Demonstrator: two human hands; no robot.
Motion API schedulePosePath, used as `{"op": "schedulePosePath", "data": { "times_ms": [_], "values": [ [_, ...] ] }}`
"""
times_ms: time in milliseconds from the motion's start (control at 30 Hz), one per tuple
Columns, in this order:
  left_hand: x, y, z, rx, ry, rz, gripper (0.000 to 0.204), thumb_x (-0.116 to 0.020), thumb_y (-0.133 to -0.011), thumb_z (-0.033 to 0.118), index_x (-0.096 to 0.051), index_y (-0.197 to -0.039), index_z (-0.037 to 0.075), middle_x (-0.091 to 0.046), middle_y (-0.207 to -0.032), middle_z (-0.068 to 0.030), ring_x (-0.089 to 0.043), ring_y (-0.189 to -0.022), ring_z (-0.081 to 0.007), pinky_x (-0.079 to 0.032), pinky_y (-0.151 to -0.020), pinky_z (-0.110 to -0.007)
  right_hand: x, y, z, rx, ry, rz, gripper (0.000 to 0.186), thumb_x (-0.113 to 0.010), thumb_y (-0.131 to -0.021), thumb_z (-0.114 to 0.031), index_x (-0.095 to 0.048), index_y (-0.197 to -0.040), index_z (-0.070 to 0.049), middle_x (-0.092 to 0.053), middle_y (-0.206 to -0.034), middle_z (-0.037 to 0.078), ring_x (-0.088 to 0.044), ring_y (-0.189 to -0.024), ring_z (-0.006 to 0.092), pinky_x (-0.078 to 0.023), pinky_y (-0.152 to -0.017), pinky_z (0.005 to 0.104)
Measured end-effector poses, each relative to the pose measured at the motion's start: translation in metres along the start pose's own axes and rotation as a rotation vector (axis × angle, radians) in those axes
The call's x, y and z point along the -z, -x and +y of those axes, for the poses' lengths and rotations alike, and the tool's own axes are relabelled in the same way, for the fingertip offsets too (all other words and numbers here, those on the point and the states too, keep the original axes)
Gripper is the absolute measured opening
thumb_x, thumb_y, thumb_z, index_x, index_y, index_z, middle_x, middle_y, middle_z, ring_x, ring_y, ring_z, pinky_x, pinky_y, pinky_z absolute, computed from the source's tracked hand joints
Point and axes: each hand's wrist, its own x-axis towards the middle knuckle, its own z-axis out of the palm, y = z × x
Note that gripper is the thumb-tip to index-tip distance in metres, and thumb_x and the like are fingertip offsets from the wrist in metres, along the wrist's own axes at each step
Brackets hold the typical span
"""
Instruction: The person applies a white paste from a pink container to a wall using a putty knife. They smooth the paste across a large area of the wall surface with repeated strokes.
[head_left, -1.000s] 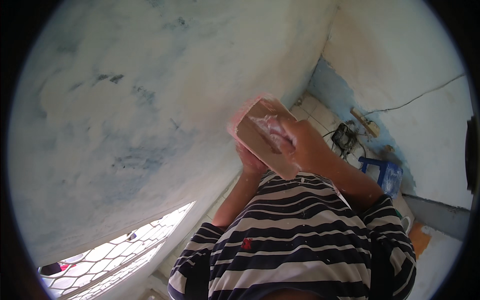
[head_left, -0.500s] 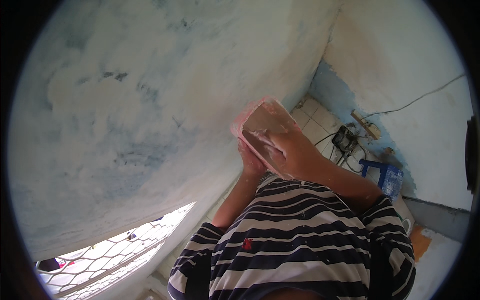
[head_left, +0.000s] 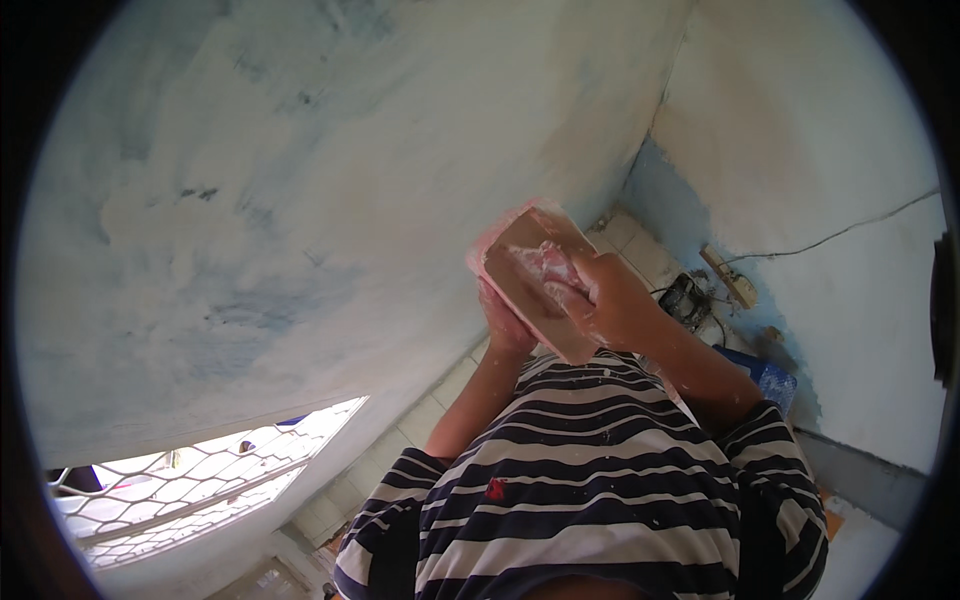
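A pink-edged rectangular tub-like piece (head_left: 528,315) with a brownish face is held tilted in front of my chest, beside the wall. Along its lower left side my left hand (head_left: 508,318) is closed, gripping it from underneath and partly hidden by it. My right hand (head_left: 600,300) lies over the brownish face with fingers curled and smeared with white paste. Whether those fingers hold a small tool is hidden. White residue coats the piece's pink edge.
A patchy white and blue wall (head_left: 300,200) rises close on the left, above a grilled window opening (head_left: 200,490). To the right, near the second wall (head_left: 800,180), are a wooden piece (head_left: 728,275), a dark tangled device (head_left: 685,300) and a blue plastic object (head_left: 775,388) on the tiled floor.
My right hand has shifted right across the brownish face, and its paste-covered fingers are more curled. My left hand keeps its hold. The view has shifted slightly.
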Motion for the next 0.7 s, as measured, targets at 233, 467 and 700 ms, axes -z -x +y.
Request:
{"op": "schedulePosePath", "data": {
  "times_ms": [233, 467, 700],
  "values": [
    [-0.046, 0.0, -0.052, -0.047, 0.06, -0.092, 0.05, -0.036, -0.101, 0.047, -0.046, -0.131, 0.008, -0.054, -0.126, -0.0084, -0.055, -0.113, -0.0232, -0.048, -0.095, -0.039, 0.044, 0.009, 0.034, 0.29, 0.079, 0.081, 0.023, -0.059, -0.084, -0.008, -0.058, -0.103, 0.003, -0.062, -0.086, 0.025, -0.06, -0.081, 0.0434, -0.048, -0.073, 0.0452],
    [-0.06, -0.005, -0.103, -0.25, -0.11, 0.019, 0.048, -0.036, -0.101, 0.043, -0.044, -0.133, 0.008, -0.054, -0.127, -0.0082, -0.055, -0.113, -0.0221, -0.049, -0.093, -0.038, 0.077, 0.018, 0.064, 0.16, 0.06, -0.197, 0.024, -0.06, -0.081, -0.008, -0.059, -0.102, 0.004, -0.059, -0.097, 0.028, -0.058, -0.089, 0.043, -0.047, -0.08, 0.0431],
    [-0.079, -0.008, -0.126, -0.217, 0.226, 0.013, 0.042, -0.049, -0.099, 0.033, -0.043, -0.131, 0.007, -0.054, -0.124, -0.0092, -0.056, -0.112, -0.0209, -0.05, -0.092, -0.035, 0.103, -0.001, 0.113, 0.174, -0.221, -0.304, 0.038, -0.059, -0.087, -0.004, -0.051, -0.123, 0.005, -0.062, -0.108, 0.017, -0.061, -0.096, 0.024, -0.048, -0.088, 0.0337]
  ]
}}
